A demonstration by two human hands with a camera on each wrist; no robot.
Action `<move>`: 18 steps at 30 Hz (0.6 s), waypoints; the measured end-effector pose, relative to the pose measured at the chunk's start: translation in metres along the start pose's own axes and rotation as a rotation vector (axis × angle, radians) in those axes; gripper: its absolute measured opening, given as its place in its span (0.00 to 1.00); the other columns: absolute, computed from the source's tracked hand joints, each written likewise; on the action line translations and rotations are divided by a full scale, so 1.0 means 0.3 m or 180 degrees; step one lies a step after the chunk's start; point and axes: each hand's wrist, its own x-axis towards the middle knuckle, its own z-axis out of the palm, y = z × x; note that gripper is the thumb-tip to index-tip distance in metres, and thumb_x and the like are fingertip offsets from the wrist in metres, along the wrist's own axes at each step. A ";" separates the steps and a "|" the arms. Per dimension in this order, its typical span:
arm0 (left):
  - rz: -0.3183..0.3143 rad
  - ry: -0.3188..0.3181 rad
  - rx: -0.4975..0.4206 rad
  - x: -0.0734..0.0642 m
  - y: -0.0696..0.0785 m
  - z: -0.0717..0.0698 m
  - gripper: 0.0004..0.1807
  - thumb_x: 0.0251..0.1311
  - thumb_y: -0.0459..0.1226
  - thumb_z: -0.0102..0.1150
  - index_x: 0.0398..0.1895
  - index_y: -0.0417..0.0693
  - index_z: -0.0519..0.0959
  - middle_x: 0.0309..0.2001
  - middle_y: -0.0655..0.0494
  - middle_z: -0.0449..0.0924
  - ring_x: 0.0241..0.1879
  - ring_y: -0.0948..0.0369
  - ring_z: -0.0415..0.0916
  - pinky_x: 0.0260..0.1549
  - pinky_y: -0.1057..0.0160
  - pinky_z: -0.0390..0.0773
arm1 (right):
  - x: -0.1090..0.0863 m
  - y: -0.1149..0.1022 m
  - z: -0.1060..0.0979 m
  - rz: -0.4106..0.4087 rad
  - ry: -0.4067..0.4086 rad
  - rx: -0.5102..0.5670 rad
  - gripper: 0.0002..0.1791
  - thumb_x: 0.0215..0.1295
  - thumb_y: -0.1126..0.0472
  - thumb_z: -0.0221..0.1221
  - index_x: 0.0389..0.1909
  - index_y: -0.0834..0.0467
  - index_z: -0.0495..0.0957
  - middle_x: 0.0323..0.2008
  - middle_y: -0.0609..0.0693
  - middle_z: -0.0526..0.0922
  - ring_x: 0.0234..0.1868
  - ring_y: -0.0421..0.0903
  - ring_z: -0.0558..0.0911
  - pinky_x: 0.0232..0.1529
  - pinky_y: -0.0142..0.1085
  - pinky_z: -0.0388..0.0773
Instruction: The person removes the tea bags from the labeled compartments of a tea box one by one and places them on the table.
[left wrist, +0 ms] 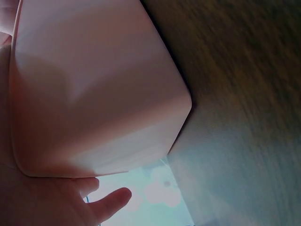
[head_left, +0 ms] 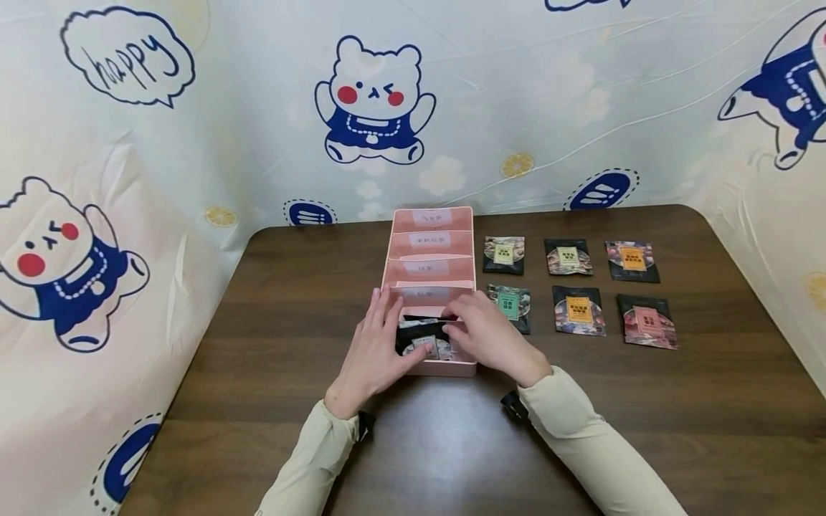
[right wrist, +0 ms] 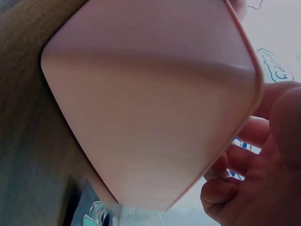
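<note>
Black sachets [head_left: 419, 332] stand in the front compartment of the pink box [head_left: 442, 368], centre of the frame, between your hands. Your right hand [head_left: 492, 333]: thumb and forefinger pinch the right end of the sachets' top edges; cannot tell which one is caught. Your left hand [head_left: 371, 351]: fingers straight along the box's left rim, thumb reaching over the front sachet's printed face. Both wrist views give you mainly the box's outer walls, contents hidden. Beyond your fingers, pale labels [head_left: 429, 241] mark the dividers toward the top. Right of centre, six loose packets [head_left: 578, 311] lie flat, two rows of three. Dark wooden table [head_left: 271, 344] beneath; bear-printed cloth [head_left: 258, 86] across the upper frame.
</note>
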 end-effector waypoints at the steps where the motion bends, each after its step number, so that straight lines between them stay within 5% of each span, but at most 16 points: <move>1: 0.0002 0.0006 0.0005 0.001 0.001 0.001 0.53 0.54 0.71 0.48 0.74 0.46 0.57 0.78 0.49 0.42 0.78 0.51 0.34 0.64 0.37 0.61 | 0.002 0.000 0.005 0.0004 0.0015 -0.0024 0.08 0.64 0.59 0.61 0.42 0.56 0.82 0.42 0.48 0.83 0.45 0.47 0.74 0.48 0.42 0.72; 18: 0.0031 0.0057 -0.0063 -0.002 -0.002 0.004 0.52 0.54 0.69 0.51 0.74 0.46 0.57 0.78 0.50 0.40 0.78 0.52 0.35 0.64 0.37 0.61 | 0.012 -0.005 0.023 0.0147 0.0067 -0.0107 0.06 0.65 0.63 0.58 0.39 0.55 0.82 0.40 0.48 0.83 0.41 0.45 0.72 0.45 0.39 0.72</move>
